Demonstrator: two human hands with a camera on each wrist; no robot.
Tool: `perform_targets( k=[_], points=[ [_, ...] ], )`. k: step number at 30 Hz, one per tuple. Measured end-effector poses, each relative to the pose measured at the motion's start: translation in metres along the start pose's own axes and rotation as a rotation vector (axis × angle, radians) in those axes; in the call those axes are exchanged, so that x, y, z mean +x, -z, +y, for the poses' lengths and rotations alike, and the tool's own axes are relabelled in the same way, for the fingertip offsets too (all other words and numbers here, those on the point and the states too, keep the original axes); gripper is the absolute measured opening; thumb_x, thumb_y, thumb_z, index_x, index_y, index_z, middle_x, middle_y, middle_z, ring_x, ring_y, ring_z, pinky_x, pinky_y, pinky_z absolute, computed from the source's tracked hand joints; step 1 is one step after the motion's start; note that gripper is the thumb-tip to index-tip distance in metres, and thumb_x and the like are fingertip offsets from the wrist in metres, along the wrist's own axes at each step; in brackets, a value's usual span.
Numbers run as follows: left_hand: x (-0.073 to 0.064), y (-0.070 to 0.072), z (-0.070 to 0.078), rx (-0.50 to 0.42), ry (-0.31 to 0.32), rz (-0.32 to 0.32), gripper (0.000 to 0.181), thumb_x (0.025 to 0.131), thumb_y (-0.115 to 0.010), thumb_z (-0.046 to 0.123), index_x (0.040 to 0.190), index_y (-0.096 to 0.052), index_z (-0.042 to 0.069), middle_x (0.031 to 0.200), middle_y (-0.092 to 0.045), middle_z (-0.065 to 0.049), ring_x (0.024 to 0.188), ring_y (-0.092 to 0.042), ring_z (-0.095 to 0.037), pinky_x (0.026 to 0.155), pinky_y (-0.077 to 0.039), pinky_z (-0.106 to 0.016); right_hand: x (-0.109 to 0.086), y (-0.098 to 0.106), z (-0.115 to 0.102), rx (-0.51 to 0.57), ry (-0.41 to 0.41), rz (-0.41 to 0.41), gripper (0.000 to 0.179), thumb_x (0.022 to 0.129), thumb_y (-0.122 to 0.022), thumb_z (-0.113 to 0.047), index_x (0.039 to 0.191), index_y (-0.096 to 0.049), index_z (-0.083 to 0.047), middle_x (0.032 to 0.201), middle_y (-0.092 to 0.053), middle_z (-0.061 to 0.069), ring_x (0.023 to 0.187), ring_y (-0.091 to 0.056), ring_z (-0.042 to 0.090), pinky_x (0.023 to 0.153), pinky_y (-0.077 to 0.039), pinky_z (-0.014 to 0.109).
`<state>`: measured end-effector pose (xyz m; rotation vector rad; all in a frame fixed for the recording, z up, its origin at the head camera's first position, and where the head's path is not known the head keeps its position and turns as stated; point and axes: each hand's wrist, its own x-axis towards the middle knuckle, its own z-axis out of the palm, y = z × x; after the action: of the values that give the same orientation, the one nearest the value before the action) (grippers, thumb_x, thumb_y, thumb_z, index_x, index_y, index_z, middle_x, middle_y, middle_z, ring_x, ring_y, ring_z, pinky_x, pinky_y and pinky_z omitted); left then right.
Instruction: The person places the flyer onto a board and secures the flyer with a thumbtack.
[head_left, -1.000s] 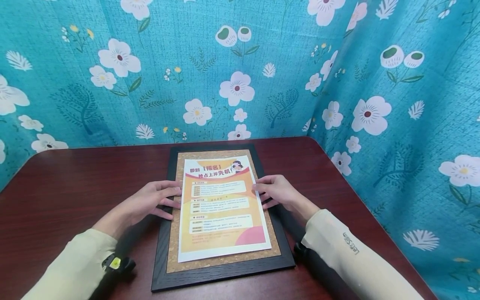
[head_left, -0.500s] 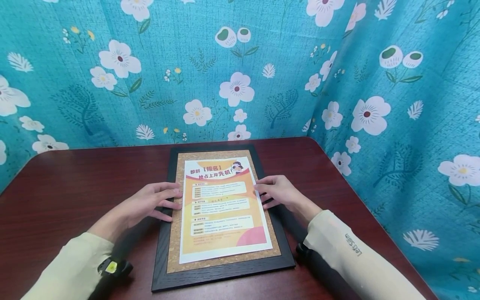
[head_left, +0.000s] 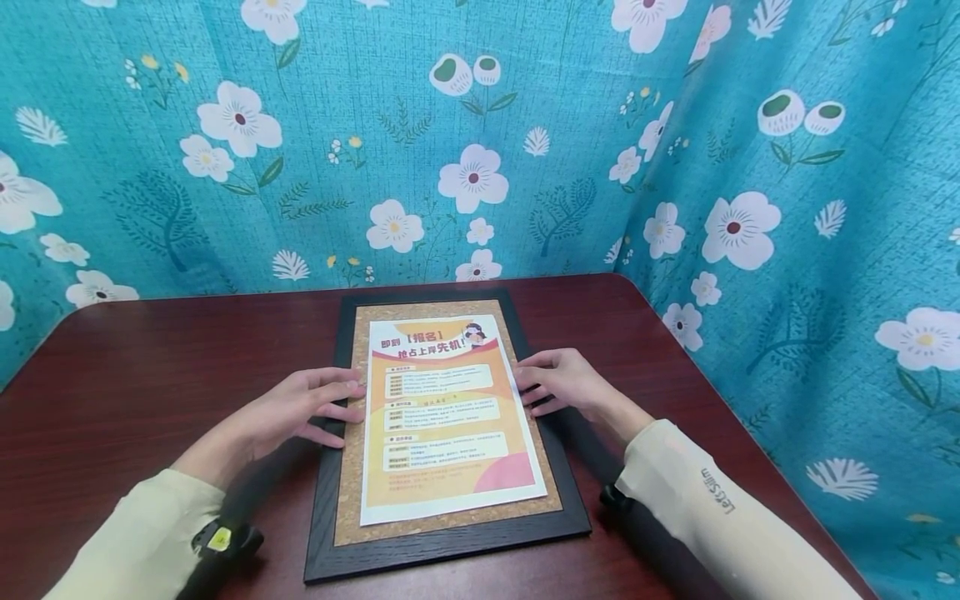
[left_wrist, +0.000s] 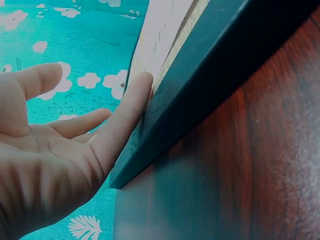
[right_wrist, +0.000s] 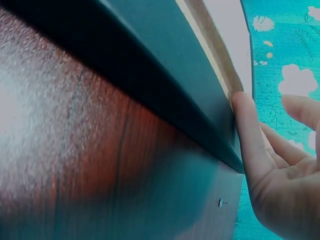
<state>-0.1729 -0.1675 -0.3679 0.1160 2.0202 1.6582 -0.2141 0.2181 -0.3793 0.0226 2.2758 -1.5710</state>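
A printed orange and yellow poster (head_left: 442, 417) lies on a cork board (head_left: 420, 533) with a black frame (head_left: 450, 550). The poster is slightly tilted. My left hand (head_left: 296, 408) rests at its left edge, fingers extended over the frame and cork. In the left wrist view, the little finger (left_wrist: 131, 107) lies along the black frame, with the thumb lifted clear. My right hand (head_left: 566, 383) is at the poster's right edge, its fingertips near or on the paper. In the right wrist view, the little finger (right_wrist: 245, 117) touches the cork beside the frame. Neither hand visibly pinches the paper.
The board lies flat on a dark red wooden table (head_left: 187, 358). A small metal pushpin (right_wrist: 221, 203) sits on the tabletop right of the board. A turquoise floral curtain (head_left: 337, 125) hangs behind the table and along its right side.
The poster has shifted slightly to the right on the cork. My right hand has drifted a little right, while the left has moved slightly down and left. The board stays put.
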Motion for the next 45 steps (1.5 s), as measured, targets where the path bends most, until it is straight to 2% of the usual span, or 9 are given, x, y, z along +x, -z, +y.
perform_targets(
  k=[8,15,20,25,29,34,45],
  points=[
    [-0.002,0.008,-0.005,0.040,-0.048,0.040,0.067,0.103,-0.058,0.035,0.152,-0.033,-0.002,0.147,-0.045,-0.028,0.116,-0.064,-0.036,0.080,-0.060,-0.047,-0.006,0.016,0.007,-0.046,0.039,0.002,0.038,0.097,-0.069,-0.021,0.125,-0.064,0.004,0.103,-0.073,0.018,0.081,-0.073,0.030,0.069,-0.062,0.044],
    [-0.003,0.026,-0.007,0.085,-0.074,0.156,0.064,0.104,-0.055,0.038,0.152,-0.036,0.002,0.145,-0.049,-0.027,0.114,-0.065,-0.033,0.083,-0.059,-0.043,-0.008,0.035,0.021,-0.052,0.060,0.042,0.040,0.097,-0.069,-0.021,0.127,-0.062,0.005,0.103,-0.072,0.020,0.080,-0.072,0.029,0.069,-0.062,0.045],
    [-0.003,0.036,-0.013,0.038,-0.089,0.254,0.062,0.105,-0.052,0.040,0.152,-0.036,0.003,0.146,-0.048,-0.027,0.111,-0.068,-0.028,0.084,-0.059,-0.040,-0.007,0.049,0.033,-0.030,0.050,0.075,0.038,0.098,-0.068,-0.019,0.126,-0.062,0.006,0.104,-0.072,0.021,0.078,-0.072,0.028,0.069,-0.062,0.045],
    [-0.004,0.044,-0.022,-0.033,-0.088,0.319,0.064,0.106,-0.047,0.042,0.155,-0.033,0.003,0.149,-0.044,-0.027,0.105,-0.070,-0.017,0.084,-0.059,-0.037,-0.006,0.062,0.043,-0.007,0.043,0.090,0.040,0.099,-0.066,-0.018,0.128,-0.060,0.008,0.104,-0.072,0.021,0.078,-0.072,0.026,0.070,-0.062,0.044],
    [-0.003,0.047,-0.026,-0.076,-0.083,0.339,0.064,0.106,-0.047,0.042,0.155,-0.031,0.003,0.150,-0.041,-0.028,0.100,-0.070,-0.011,0.084,-0.059,-0.036,-0.004,0.072,0.049,0.008,0.044,0.108,0.040,0.099,-0.065,-0.017,0.129,-0.058,0.009,0.103,-0.072,0.020,0.077,-0.072,0.025,0.071,-0.062,0.043],
    [0.001,0.045,-0.028,-0.129,-0.059,0.347,0.063,0.107,-0.046,0.040,0.155,-0.029,0.004,0.151,-0.040,-0.028,0.099,-0.070,-0.011,0.084,-0.059,-0.037,0.003,0.079,0.054,0.021,0.050,0.133,0.039,0.100,-0.064,-0.016,0.129,-0.059,0.009,0.106,-0.071,0.019,0.078,-0.072,0.023,0.070,-0.062,0.041],
    [0.012,0.035,-0.034,-0.188,-0.007,0.346,0.059,0.108,-0.044,0.036,0.156,-0.028,0.006,0.152,-0.039,-0.025,0.103,-0.069,-0.015,0.085,-0.059,-0.039,0.025,0.076,0.052,0.010,0.052,0.156,0.036,0.098,-0.066,-0.016,0.127,-0.062,0.006,0.098,-0.072,0.015,0.070,-0.070,0.018,0.066,-0.062,0.038]
  ],
)
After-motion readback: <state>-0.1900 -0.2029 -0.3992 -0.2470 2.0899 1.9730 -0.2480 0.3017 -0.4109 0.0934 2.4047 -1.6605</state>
